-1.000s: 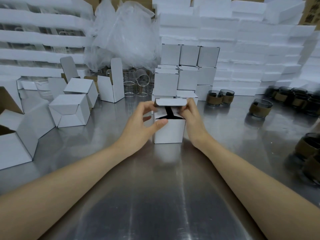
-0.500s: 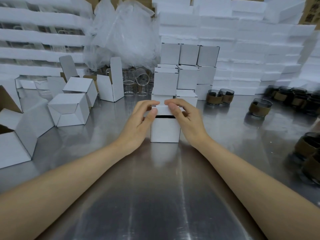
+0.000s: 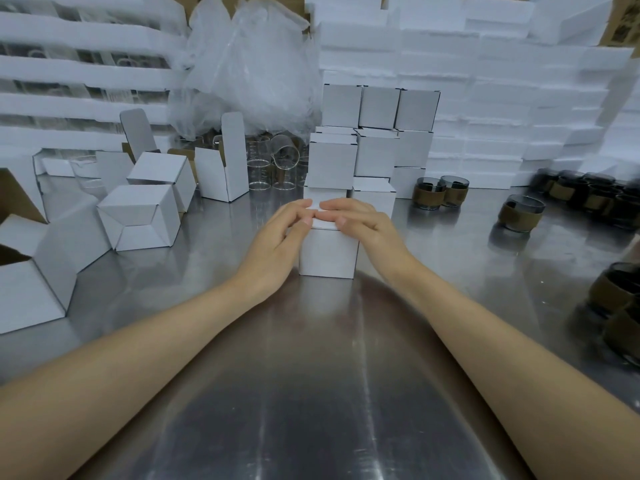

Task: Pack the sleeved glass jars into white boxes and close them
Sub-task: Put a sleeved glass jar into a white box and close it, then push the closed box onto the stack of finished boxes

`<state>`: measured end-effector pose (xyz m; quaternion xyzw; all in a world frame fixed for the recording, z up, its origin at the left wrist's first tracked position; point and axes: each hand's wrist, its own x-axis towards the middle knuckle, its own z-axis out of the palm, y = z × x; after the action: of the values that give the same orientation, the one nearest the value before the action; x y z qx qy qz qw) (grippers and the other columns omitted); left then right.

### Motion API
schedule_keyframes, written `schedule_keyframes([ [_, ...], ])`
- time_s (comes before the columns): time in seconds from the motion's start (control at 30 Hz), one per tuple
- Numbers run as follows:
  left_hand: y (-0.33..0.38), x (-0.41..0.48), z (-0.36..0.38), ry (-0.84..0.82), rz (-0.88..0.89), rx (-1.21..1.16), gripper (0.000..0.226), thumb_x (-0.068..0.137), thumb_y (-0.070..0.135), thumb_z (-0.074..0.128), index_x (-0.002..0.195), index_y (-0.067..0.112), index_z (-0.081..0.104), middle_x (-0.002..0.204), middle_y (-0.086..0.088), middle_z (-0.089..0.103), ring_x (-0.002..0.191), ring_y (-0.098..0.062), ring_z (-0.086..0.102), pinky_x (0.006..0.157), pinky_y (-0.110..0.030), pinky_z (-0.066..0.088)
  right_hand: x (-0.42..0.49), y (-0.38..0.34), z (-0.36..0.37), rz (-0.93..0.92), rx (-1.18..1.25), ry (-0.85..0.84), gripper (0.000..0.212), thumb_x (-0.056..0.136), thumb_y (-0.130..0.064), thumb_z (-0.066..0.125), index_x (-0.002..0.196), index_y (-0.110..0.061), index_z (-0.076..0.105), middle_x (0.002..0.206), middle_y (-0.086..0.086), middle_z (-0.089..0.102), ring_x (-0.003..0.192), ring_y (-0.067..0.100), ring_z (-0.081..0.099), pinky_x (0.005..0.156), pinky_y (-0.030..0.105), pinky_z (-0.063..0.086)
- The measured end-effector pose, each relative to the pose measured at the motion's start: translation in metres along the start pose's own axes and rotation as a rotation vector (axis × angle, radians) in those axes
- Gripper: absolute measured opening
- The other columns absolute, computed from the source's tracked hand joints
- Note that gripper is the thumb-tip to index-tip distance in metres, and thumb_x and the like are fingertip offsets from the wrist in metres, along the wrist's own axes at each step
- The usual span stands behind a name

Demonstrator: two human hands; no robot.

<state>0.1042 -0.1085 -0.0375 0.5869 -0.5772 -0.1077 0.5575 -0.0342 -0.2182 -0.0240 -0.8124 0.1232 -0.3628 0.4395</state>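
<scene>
Head | left grip (image 3: pixel 280 237), right grip (image 3: pixel 363 226) flat atop white box (image 3: pixel 327 252) | stack (image 3: pixel 330 164) just behind

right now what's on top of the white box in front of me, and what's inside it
The left hand and right hand lie on the white box, fingers pressing its lid flat. The lid looks shut, so the inside is hidden.
</scene>
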Motion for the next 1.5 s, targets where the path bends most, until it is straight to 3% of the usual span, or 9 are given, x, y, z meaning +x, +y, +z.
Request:
schedule_keyframes([
  [0.17, 0.002, 0.003, -0.001, 0.009, 0.005, 0.03, 0.024, 0.103, 0.027, 0.041, 0.115, 0.022, 0.061, 0.135, 0.01, 0.051, 0.121, -0.002, 0.049, 0.105, -0.03, 0.039, 0.002, -0.007, 0.003, 0.057, 0.055, 0.005, 0.036, 0.093, 0.007, 0.04, 0.109, -0.011, 0.067, 0.128, 0.004, 0.048, 0.126, 0.009, 0.039, 0.095, 0.003, 0.029],
  [0.3, -0.004, 0.0, 0.0, -0.079, -0.003, 0.179, 0.036, 0.099, 0.021, 0.048, 0.135, 0.025, 0.045, 0.152, 0.014, 0.029, 0.12, 0.004, 0.041, 0.086, -0.001, 0.036, -0.003, 0.0, 0.003, 0.07, 0.008, 0.07, 0.017, 0.098, -0.005, 0.047, 0.106, -0.011, 0.06, 0.131, 0.006, 0.042, 0.118, -0.005, 0.04, 0.089, -0.002, 0.028],
  [0.4, -0.007, -0.002, 0.0, -0.138, -0.033, 0.252, 0.052, 0.1, 0.027, 0.046, 0.148, 0.032, 0.026, 0.155, 0.015, 0.021, 0.124, -0.004, 0.042, 0.086, -0.006, 0.039, -0.006, 0.011, -0.006, 0.067, -0.127, -0.001, 0.034, 0.09, -0.016, 0.065, 0.12, -0.022, 0.05, 0.137, -0.001, 0.031, 0.114, -0.018, 0.037, 0.087, -0.003, 0.03],
  [0.53, -0.007, 0.0, -0.002, -0.097, -0.109, 0.198, 0.06, 0.1, 0.026, 0.045, 0.151, 0.033, 0.015, 0.147, 0.012, 0.037, 0.112, -0.003, 0.05, 0.089, -0.017, 0.042, -0.005, 0.021, -0.008, 0.063, -0.228, -0.063, 0.065, 0.078, -0.015, 0.077, 0.128, -0.033, 0.04, 0.139, -0.002, 0.035, 0.121, 0.013, 0.046, 0.104, 0.027, 0.042],
  [0.83, -0.007, 0.001, -0.001, -0.062, -0.15, 0.226, 0.055, 0.099, 0.019, 0.046, 0.148, 0.022, 0.022, 0.143, 0.007, 0.038, 0.092, 0.004, 0.054, 0.07, 0.004, 0.035, 0.003, 0.032, -0.021, -0.234, -0.151, 0.642, 0.073, 0.087, -0.037, 0.062, 0.146, -0.03, 0.019, 0.149, 0.007, 0.032, 0.131, 0.018, 0.041, 0.11, 0.037, 0.036],
  [0.97, -0.007, 0.0, -0.001, -0.067, -0.153, 0.239, 0.049, 0.099, 0.018, 0.047, 0.145, 0.023, 0.029, 0.142, 0.01, 0.037, 0.093, 0.001, 0.055, 0.069, 0.005, 0.034, 0.016, 0.045, -0.039, -0.128, -0.109, 0.798, 0.072, 0.092, -0.033, 0.053, 0.151, -0.013, 0.016, 0.152, 0.012, 0.028, 0.138, 0.023, 0.033, 0.114, 0.048, 0.029],
  [1.27, -0.013, 0.003, 0.001, -0.092, -0.135, 0.279, 0.045, 0.098, 0.016, 0.047, 0.141, 0.02, 0.037, 0.139, 0.01, 0.04, 0.1, -0.002, 0.055, 0.074, 0.003, 0.034, 0.048, 0.053, -0.05, -0.371, -0.199, 1.059, 0.062, 0.098, -0.029, 0.037, 0.146, 0.005, 0.02, 0.119, 0.021, 0.037, 0.108, 0.014, 0.045, 0.102, 0.034, 0.04],
  [1.4, -0.015, 0.009, 0.001, -0.041, -0.175, 0.254, 0.043, 0.096, 0.011, 0.048, 0.138, 0.018, 0.042, 0.132, 0.007, 0.044, 0.099, -0.006, 0.054, 0.072, 0.001, 0.035, 0.056, 0.058, -0.046, -0.313, -0.151, 0.963, 0.06, 0.096, -0.028, 0.039, 0.143, 0.004, 0.019, 0.129, 0.026, 0.029, 0.118, 0.031, 0.042, 0.108, 0.038, 0.037],
  [1.5, -0.018, 0.013, 0.0, 0.086, -0.248, 0.199, 0.039, 0.094, 0.006, 0.047, 0.131, 0.015, 0.048, 0.128, 0.001, 0.048, 0.108, -0.007, 0.049, 0.083, -0.011, 0.036, 0.057, 0.062, -0.034, -0.21, -0.188, 0.737, 0.056, 0.097, -0.023, 0.042, 0.143, -0.002, 0.019, 0.141, 0.01, 0.027, 0.133, 0.022, 0.031, 0.116, 0.029, 0.023],
])
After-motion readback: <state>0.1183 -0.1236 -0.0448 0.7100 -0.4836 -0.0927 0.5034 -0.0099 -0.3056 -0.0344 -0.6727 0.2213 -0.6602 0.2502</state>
